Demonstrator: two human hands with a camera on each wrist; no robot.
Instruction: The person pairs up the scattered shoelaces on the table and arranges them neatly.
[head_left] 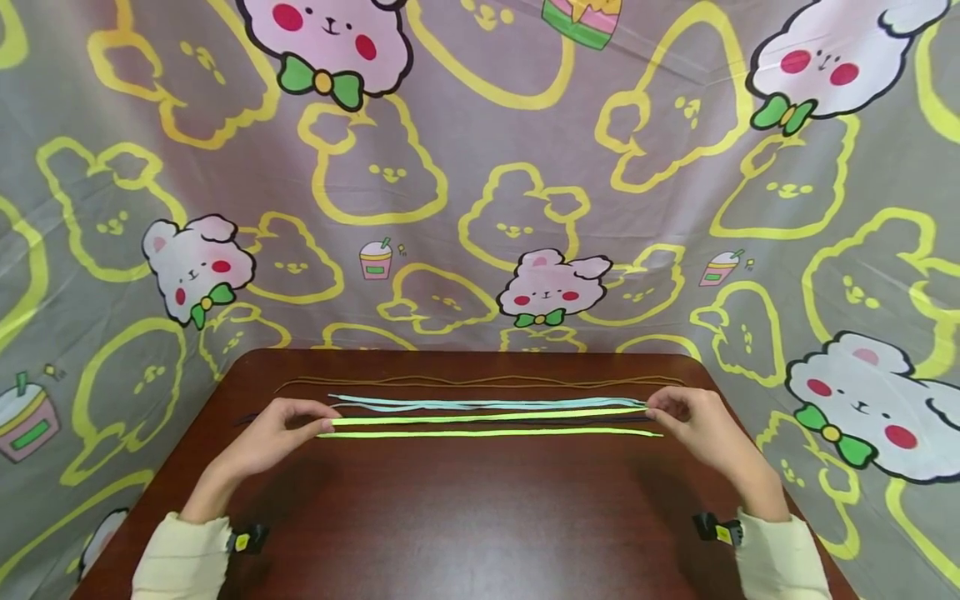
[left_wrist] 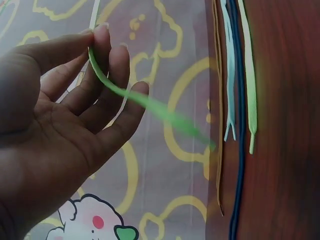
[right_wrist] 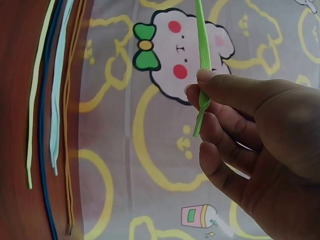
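My left hand (head_left: 273, 440) pinches a bright green shoelace (head_left: 487, 416) between thumb and index finger. In the left wrist view, the free end of this shoelace (left_wrist: 150, 104) curves away past the other fingers, its tip blurred. My right hand (head_left: 697, 427) pinches the other end, with the narrow tip (right_wrist: 199, 124) poking out below the fingertips. Stretched between both hands, the lace is raised off the table. A second yellow-green shoelace (head_left: 487, 433) lies straight on the table, nearer to me.
Beyond it on the brown table (head_left: 480, 517) lie a dark blue lace (left_wrist: 240, 125), light blue laces (right_wrist: 57, 90) and a thin brown lace (head_left: 480, 383) along the far side. A grey cartoon-print cloth (head_left: 450, 300) hangs behind and at the sides.
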